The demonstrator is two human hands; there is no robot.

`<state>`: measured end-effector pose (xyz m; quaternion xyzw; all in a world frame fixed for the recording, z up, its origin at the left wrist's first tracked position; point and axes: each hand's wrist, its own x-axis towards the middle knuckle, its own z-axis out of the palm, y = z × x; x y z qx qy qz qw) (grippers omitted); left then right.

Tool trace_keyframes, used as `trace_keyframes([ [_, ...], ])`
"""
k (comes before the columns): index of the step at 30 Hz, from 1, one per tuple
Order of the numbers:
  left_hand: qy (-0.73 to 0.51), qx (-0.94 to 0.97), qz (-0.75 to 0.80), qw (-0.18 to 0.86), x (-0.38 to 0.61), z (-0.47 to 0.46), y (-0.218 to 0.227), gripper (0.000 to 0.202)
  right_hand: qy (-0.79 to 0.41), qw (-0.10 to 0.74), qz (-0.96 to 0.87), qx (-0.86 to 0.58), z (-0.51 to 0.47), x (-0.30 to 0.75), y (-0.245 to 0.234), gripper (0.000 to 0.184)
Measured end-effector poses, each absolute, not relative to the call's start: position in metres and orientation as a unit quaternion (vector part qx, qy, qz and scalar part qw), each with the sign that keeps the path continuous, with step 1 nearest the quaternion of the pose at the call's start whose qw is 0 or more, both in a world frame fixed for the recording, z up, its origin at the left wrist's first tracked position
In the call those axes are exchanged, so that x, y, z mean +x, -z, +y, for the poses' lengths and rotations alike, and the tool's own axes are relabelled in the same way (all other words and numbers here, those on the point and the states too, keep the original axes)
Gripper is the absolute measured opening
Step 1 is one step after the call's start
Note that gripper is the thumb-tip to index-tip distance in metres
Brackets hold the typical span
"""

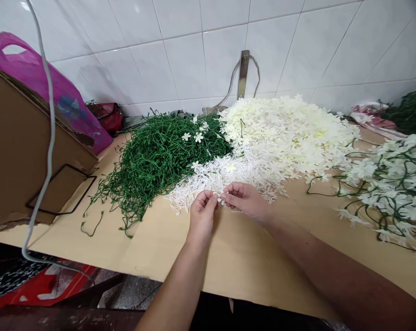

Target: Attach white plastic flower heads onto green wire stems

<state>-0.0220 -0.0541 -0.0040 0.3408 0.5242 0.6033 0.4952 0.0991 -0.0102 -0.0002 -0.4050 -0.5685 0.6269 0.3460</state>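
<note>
My left hand [203, 211] and my right hand [245, 200] meet fingertip to fingertip over the front edge of a heap of thin white flower centres [225, 172]. Pinched between them is a small white artificial flower piece [219, 198], partly covered by the fingers; its exact form is too small to make out. Behind and to the right rises a pile of loose cream-white flower petals [284, 128]. Green plastic stems [159, 158] lie tangled on the left, with a few white blossoms [198, 137] on top of them.
Assembled white flowers on green stems [394, 193] spread over the right side. A cardboard box [28, 151] and a pink plastic bag [80, 110] stand at left, with a grey cable [49, 138] hanging in front. The tabletop [242, 262] ends close below my forearms.
</note>
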Motion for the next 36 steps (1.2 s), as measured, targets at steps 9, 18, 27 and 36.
trace_keyframes([
  [9,-0.588,0.364,0.51,0.511,-0.0202,-0.0542,0.0004,0.026,-0.594,0.382,-0.576,-0.413,-0.0116,0.098,-0.0046,0.023],
  [18,-0.588,0.334,0.461,0.575,-0.0231,-0.0532,0.0027,0.022,-0.681,0.365,-0.505,-0.385,-0.0086,0.0976,-0.0018,0.039],
  [27,-0.6,0.313,0.448,0.584,-0.0234,-0.0508,0.007,0.026,-0.685,0.375,-0.53,-0.331,-0.0139,0.0965,-0.0081,0.032],
  [36,-0.598,0.361,0.5,0.511,-0.0202,-0.0496,0.0091,0.033,-0.591,0.352,-0.606,-0.4,-0.0155,0.0952,-0.0065,0.028],
])
